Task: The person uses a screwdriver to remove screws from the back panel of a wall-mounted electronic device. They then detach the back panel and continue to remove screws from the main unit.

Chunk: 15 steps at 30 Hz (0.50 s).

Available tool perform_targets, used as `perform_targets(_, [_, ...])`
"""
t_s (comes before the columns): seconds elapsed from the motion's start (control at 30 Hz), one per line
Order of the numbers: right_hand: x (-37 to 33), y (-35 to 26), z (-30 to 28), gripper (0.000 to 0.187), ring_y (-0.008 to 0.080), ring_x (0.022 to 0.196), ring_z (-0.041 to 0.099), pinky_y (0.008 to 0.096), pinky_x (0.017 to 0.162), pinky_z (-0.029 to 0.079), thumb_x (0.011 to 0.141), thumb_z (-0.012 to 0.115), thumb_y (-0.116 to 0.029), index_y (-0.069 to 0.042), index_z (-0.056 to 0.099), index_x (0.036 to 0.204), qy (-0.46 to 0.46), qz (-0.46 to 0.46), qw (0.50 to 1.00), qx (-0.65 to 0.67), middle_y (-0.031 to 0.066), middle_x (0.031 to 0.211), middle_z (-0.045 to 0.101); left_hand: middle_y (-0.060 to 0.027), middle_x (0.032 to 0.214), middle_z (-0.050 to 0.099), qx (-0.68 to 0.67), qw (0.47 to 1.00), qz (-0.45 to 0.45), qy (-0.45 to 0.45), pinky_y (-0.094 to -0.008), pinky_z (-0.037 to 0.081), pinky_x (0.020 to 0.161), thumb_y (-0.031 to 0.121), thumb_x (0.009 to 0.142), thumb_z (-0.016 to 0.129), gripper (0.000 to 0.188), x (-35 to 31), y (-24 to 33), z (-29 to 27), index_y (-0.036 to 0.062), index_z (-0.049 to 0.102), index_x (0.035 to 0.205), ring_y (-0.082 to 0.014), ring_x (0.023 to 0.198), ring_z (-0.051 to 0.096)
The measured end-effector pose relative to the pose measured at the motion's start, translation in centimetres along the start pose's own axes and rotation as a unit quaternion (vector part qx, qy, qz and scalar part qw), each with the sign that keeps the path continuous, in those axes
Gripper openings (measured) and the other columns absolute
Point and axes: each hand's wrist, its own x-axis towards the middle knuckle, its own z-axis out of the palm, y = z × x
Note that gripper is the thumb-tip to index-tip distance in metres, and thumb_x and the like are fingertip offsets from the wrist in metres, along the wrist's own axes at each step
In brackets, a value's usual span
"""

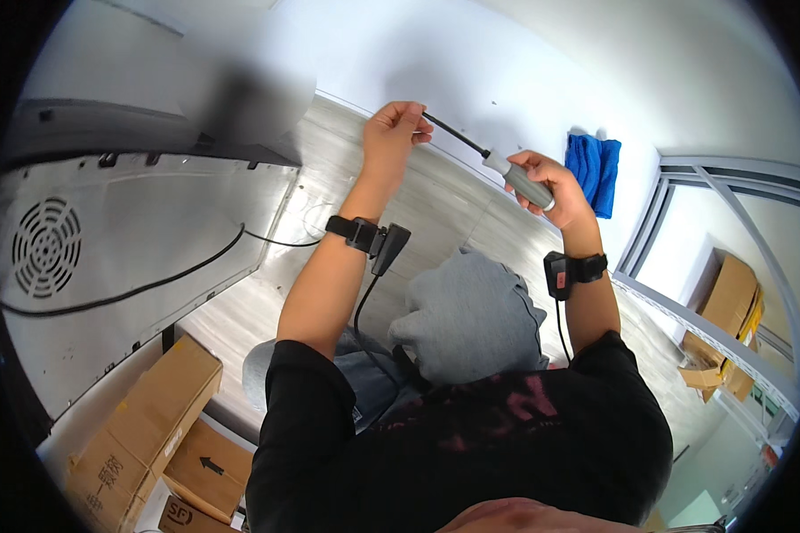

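Observation:
A screwdriver (521, 180) with a grey handle and a long dark shaft slants across in front of me, its tip toward the upper left. My right hand (564, 188) is wrapped round the handle. At the shaft's far end, my left hand (388, 142) pinches with thumb and fingers at the tip. Whether a small part such as a screw also sits between those fingertips is hidden. On each wrist is a black strap with a small dark device and a cable. Both hands are raised beside a white upright surface (471, 67).
To the left stands a metal cabinet panel (142, 222) with a round vent; a black cable (133, 291) crosses it. Cardboard boxes (142, 426) lie at the lower left. A blue cloth (593, 173) is at the white surface, near a grey metal frame (711, 333) on the right.

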Motion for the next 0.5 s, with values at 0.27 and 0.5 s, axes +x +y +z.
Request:
perform_targets(0.27, [-0.5,5.4,-5.5,0.041,0.0139,0.052,0.056,0.0218,0.037,0.038,0.072,0.055,-0.021,0.001,0.054,0.106,0.086,0.023,0.996,0.01,0.0136,0.079,0.063,-0.0003,0.074,0.058,0.032,0.996,-0.056,0.059,-0.0241,0.046,0.066,0.017,0.09,0.06,0.015,3.1,-10.2,0.7,0.0022,0.062,0.091,-0.0092,0.071,0.055])
perform_targets(0.5, [-0.7,7.9,-8.8,0.04,0.0152,0.053,0.057,0.0219,0.038,0.039,0.074,0.054,-0.021,-0.001,0.052,0.108,0.125,0.026,0.989,0.069,0.0144,0.081,0.062,-0.0033,0.073,0.062,0.351,0.928,0.099,0.073,-0.0259,0.044,0.065,0.013,0.083,0.066,0.009,4.3,-13.0,1.1,0.0042,0.069,0.085,-0.0141,0.069,0.055])
